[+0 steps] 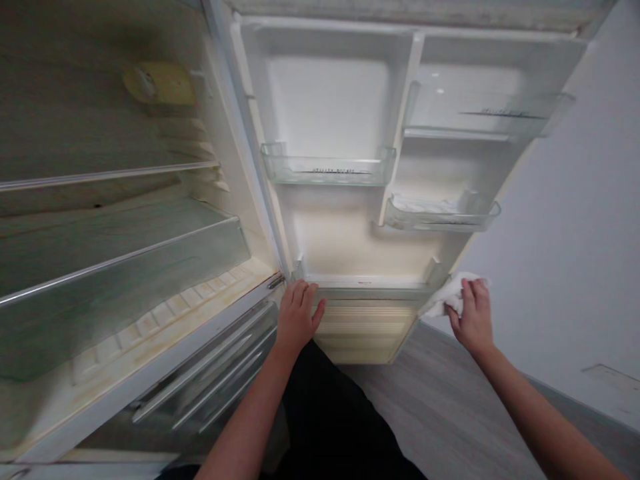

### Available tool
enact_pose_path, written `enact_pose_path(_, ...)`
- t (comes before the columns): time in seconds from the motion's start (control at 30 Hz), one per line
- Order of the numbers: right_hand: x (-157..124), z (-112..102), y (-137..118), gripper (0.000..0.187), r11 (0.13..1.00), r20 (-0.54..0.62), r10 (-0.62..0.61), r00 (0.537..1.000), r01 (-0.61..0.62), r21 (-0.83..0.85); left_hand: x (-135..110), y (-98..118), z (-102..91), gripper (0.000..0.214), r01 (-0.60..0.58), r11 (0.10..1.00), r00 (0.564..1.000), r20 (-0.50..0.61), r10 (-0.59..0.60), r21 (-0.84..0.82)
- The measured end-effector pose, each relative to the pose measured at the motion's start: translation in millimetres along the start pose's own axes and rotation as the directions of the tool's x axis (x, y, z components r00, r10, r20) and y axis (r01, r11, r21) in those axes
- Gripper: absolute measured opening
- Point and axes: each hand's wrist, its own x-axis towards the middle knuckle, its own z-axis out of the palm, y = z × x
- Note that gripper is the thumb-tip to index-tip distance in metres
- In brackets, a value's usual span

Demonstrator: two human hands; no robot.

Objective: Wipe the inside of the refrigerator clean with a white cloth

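Note:
An empty fridge stands open before me, its door (350, 233) swung out to the right. My left hand (297, 315) grips the left end of the door's lowest clear bin (367, 290), fingers curled over its rim. My right hand (473, 313) is closed on a white cloth (447, 295) and presses it against the bin's right end at the door's edge. Higher on the door hang three clear bins (327, 168), (440, 217), (487, 113); I cannot tell whether they hold anything.
Glass shelves (115, 257) fill the fridge body on the left, with a yellowish lamp housing (160, 85) on the back wall. Drawer fronts (210, 377) sit below. A white wall (565, 253) is close on the right. Grey wood-look floor (450, 413) lies underfoot.

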Motion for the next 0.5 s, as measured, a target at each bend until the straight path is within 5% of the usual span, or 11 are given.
enact_pose_path(0.07, -4, 2, 5, 0.072, 0.941, -0.046, 0.313, 0.949, -0.303, 0.150, 0, 1, 0.7, 0.034, -0.002, 1.000, 1.000, -0.012, 0.001, -0.010)
enact_pose_path(0.17, 2, 7, -6, 0.069, 0.687, 0.194, 0.611, 0.768, -0.636, 0.352, 0, 2, 1.7, 0.034, -0.002, 1.000, 1.000, -0.018, 0.002, -0.004)
enact_pose_path(0.27, 18, 15, -30, 0.067, 0.497, 0.396, 0.628, 0.670, -0.737, 0.458, 1, 3, 1.6, 0.035, 0.003, 1.000, 1.000, -0.016, -0.003, 0.006)
enact_pose_path(0.5, 36, 18, -77, 0.055, 0.269, 0.479, 0.611, 0.631, -0.734, 0.624, 2, 6, -1.2, 0.035, 0.025, 1.000, 1.000, 0.007, -0.025, -0.006)
